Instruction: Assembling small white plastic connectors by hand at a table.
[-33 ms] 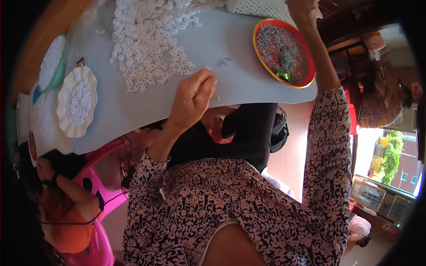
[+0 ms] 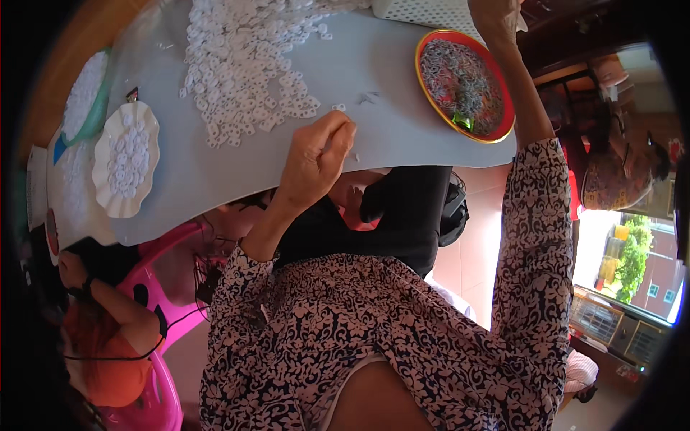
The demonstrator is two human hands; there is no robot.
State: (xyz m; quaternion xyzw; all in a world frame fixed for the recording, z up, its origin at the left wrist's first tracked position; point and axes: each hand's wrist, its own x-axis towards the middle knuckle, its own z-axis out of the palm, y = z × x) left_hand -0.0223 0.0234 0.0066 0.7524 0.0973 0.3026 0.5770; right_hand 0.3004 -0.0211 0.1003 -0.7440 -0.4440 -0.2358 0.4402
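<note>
Head view: we see our left hand (image 2: 316, 161) at the near edge of the pale table (image 2: 402, 136), fingertips pinched together on a small white ring just below the heap of white rings (image 2: 244, 65). Our right hand (image 2: 496, 18) reaches past the red-rimmed tray (image 2: 466, 85) at the far right corner; we cannot tell how its fingers stand. We judge we are picking out rings; next calls for a steady pinch.

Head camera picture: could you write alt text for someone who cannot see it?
A person's left hand pinches near the edge of a pale table, beside a heap of small white rings. The right hand reaches to the top edge, by a red-rimmed plate of pale pieces. A white scalloped dish of rings sits at left.
</note>
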